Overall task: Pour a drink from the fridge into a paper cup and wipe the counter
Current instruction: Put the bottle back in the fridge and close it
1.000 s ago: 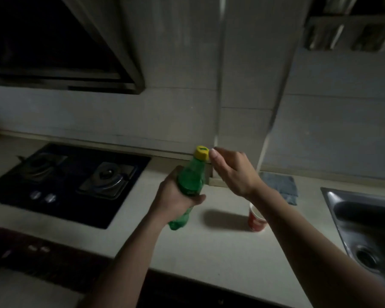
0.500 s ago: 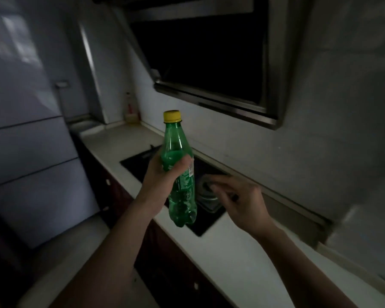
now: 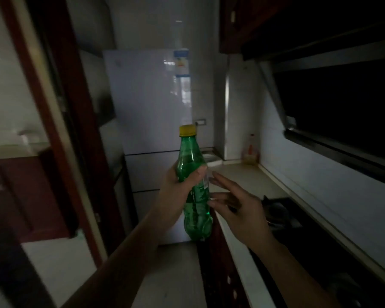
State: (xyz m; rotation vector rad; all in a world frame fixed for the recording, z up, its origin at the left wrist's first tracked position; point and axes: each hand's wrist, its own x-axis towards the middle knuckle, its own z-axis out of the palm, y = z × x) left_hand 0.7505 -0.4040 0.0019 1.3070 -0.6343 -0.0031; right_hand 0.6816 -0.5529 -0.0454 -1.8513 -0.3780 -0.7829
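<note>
Before the fridge [image 3: 147, 107], the left hand [image 3: 176, 196] grips the green bottle [image 3: 190, 156] mid-body, long axis upright, yellow cap [image 3: 187, 130] on. The right hand [image 3: 238, 210], fingers spread and empty, hovers just beside it, short of the fridge.

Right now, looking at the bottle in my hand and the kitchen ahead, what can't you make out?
Head view only:
- Label of the green bottle: the left hand covers most of it in its grip.
- The small bottle in the far corner of the counter: too small, too dim.
- The hob: partly behind the right hand, dark.
- The paper cup: outside the frame.
</note>
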